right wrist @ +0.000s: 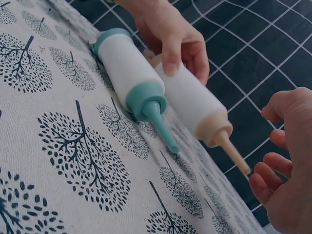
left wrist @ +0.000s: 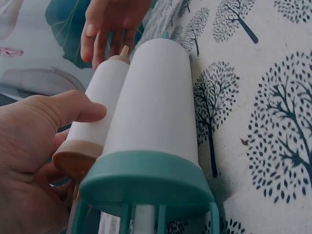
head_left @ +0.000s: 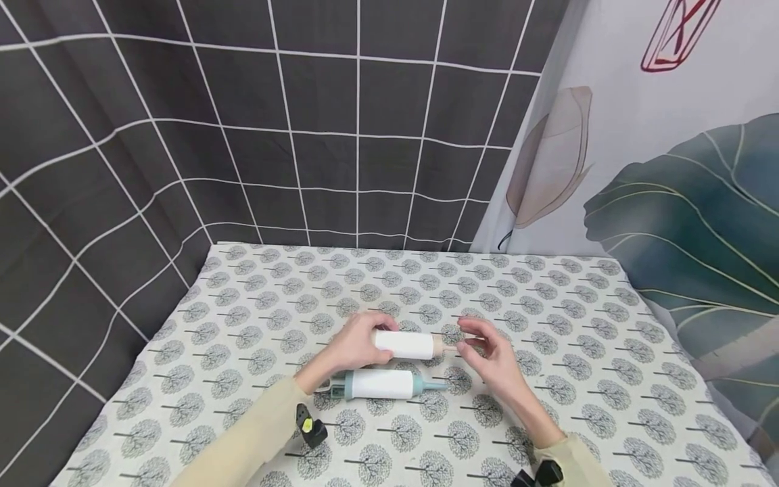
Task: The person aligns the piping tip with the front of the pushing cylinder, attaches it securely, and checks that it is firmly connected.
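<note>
My left hand (head_left: 356, 343) grips a white nozzle bottle with beige ends (head_left: 404, 345) near its rear, the thumb lying across the white body. A thin beige nozzle (right wrist: 234, 155) points towards my right hand (head_left: 496, 362). That hand is beside the nozzle tip, its fingers loosely bent and holding nothing; whether a fingertip touches the tip I cannot tell. Parallel to the first, on the near side, lies a similar white bottle with teal ends (head_left: 382, 384). Its teal nozzle (right wrist: 162, 127) points right, and a slotted teal frame (left wrist: 146, 180) with a rod inside forms its rear.
A tablecloth printed with grey trees (head_left: 371, 292) covers the table. Behind and to the left hangs a dark curtain with white grid lines (head_left: 322, 159). At the right is a pale curtain with large leaf patterns (head_left: 688, 203).
</note>
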`<state>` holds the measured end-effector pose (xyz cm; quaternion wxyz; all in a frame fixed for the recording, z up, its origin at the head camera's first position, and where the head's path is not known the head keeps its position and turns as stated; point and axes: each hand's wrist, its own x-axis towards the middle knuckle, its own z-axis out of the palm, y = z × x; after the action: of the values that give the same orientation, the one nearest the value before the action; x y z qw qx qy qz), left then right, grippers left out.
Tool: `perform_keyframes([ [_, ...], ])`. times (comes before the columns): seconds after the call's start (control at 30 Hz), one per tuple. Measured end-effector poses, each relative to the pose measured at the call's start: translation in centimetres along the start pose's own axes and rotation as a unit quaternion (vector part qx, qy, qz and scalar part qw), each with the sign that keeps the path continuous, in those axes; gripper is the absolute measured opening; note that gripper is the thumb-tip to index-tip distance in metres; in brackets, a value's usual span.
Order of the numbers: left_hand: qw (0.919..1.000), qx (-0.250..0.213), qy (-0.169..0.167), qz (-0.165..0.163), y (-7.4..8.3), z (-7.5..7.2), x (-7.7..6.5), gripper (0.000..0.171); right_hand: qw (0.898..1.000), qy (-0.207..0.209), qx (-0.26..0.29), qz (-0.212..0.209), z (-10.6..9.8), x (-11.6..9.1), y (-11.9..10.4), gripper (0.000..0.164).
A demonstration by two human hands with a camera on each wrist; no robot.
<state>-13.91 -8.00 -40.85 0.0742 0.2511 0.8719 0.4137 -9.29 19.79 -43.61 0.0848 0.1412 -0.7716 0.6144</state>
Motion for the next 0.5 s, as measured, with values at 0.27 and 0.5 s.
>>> perform_keyframes([
  [0.27,0.9997,0.020,-0.010,0.001,-1.0,0.2,0.4,0.041,1.000,-0.002,0.010,-0.019,0.0,0.1,0.0,0.038],
  [0.5,0.9996,0.021,-0.018,-0.008,-1.6,0.5,0.6,0.038,1.000,-0.003,0.008,-0.006,-0.1,0.1,-0.3,0.039],
])
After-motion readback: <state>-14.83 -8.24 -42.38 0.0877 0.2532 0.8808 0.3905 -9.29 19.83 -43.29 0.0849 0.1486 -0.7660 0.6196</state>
